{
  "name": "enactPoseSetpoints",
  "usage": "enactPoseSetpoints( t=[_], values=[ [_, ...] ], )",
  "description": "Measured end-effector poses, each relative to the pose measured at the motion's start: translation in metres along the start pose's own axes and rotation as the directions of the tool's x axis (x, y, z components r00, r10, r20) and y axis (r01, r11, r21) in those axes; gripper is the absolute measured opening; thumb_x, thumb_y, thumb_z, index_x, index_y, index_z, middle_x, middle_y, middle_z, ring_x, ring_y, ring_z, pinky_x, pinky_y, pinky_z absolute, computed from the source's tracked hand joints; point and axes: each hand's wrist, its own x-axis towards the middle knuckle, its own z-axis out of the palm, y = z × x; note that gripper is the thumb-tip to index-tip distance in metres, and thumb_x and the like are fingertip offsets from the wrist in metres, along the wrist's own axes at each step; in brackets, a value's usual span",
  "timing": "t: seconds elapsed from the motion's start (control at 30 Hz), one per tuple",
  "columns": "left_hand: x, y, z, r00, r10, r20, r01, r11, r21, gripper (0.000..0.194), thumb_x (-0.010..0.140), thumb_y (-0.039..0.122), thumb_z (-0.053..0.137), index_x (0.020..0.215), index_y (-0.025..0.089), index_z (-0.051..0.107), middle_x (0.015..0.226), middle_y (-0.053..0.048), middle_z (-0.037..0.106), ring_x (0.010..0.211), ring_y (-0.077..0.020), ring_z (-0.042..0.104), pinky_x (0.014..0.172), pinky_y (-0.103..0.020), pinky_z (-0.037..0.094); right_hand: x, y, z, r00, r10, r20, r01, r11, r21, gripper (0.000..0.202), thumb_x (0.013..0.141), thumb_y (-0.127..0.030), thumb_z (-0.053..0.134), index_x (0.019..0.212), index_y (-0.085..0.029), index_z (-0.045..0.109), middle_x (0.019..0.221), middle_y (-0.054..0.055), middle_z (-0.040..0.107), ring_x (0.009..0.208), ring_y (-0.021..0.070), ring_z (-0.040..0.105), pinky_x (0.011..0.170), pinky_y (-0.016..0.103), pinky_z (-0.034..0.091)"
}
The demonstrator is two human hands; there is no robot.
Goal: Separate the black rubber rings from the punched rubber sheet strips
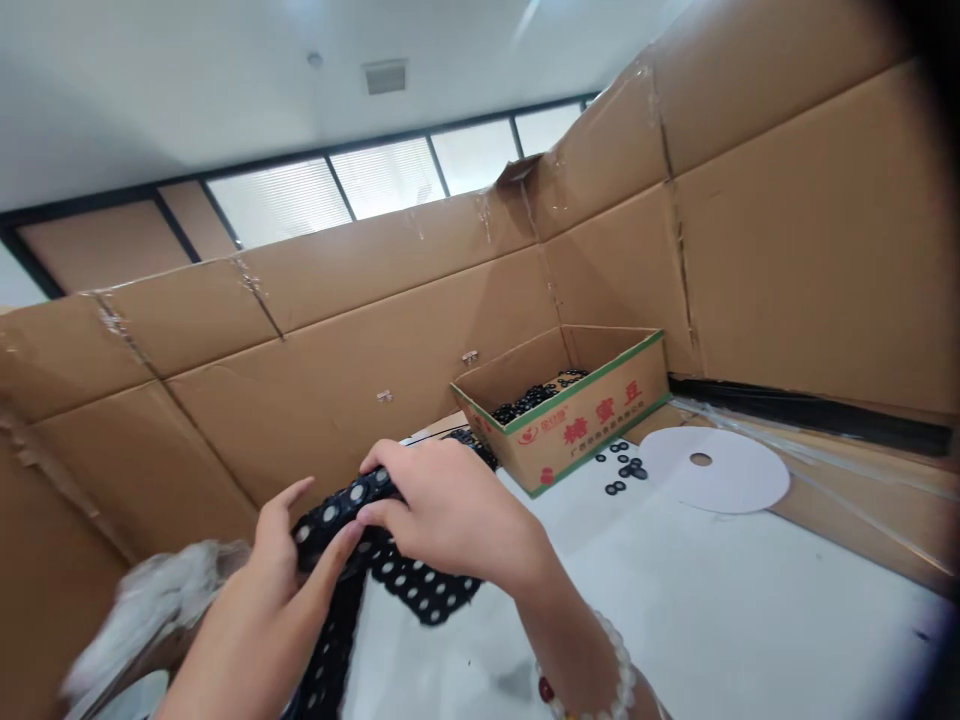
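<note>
My left hand (259, 605) and my right hand (469, 510) hold a folded black sheet with rows of round white spots (330, 515) between them. The left thumb and fingers close round its near end. The right thumb and index finger pinch its upper edge further along. Below my hands, more black spotted sheet (431, 595) lies on the white table. I cannot tell whether the spots are holes or printed dots. Another length of it hangs past the table's left edge. The remaining fingers of both hands are partly hidden.
A cardboard box (592, 430) with green edging and red lettering holds many small black pieces (532, 402). Several black rings (625, 472) lie before it, beside a white disc with a central hole (712, 490). Cardboard walls (420, 330) enclose the white table (675, 620). Crumpled clear plastic (165, 590) sits left.
</note>
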Motion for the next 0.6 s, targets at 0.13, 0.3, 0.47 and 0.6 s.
enactPoseSetpoints(
  t=[0.13,0.3,0.47,0.6],
  values=[
    [0.002,0.011,0.008,0.993,-0.1,0.059,0.094,0.992,0.087,0.053,0.082,0.058,0.064,0.118,0.023,0.049,0.108,-0.013,0.067,0.097,-0.0327,0.069,0.074,-0.044,0.058,0.003,0.007,-0.002,0.996,0.04,-0.074,-0.026,0.983,0.181,0.026,0.088,-0.02,0.061,0.113,-0.021,0.064,0.102,0.009,0.074,0.099,0.0247,0.068,0.083,0.036,0.049],
    [0.007,0.022,0.014,0.995,0.02,-0.1,-0.036,0.986,-0.163,0.06,0.076,0.046,0.075,0.126,0.026,0.048,0.114,-0.008,0.062,0.097,-0.025,0.068,0.075,-0.035,0.058,0.006,0.011,-0.002,0.972,0.075,-0.221,0.056,0.843,0.535,0.041,0.087,-0.015,0.056,0.127,-0.025,0.053,0.095,0.002,0.074,0.089,0.0173,0.069,0.083,0.033,0.052],
    [-0.003,0.041,0.006,0.967,0.118,-0.227,-0.211,0.866,-0.453,0.045,0.075,0.022,0.08,0.117,0.027,0.064,0.103,-0.001,0.07,0.089,-0.0152,0.069,0.071,-0.019,0.058,0.0,0.007,-0.006,0.96,-0.002,-0.282,0.183,0.764,0.619,0.039,0.09,-0.019,0.056,0.127,-0.028,0.052,0.084,-0.003,0.072,0.08,0.016,0.07,0.077,0.032,0.056],
    [-0.007,0.049,0.003,0.923,0.12,-0.366,-0.281,0.861,-0.425,0.04,0.073,0.013,0.082,0.109,0.026,0.071,0.097,0.003,0.074,0.078,-0.0096,0.07,0.068,-0.012,0.057,-0.003,0.0,-0.006,0.963,0.001,-0.268,0.179,0.743,0.645,0.032,0.089,-0.024,0.061,0.12,-0.027,0.056,0.077,-0.004,0.072,0.079,0.0175,0.071,0.075,0.033,0.058]
  ],
)
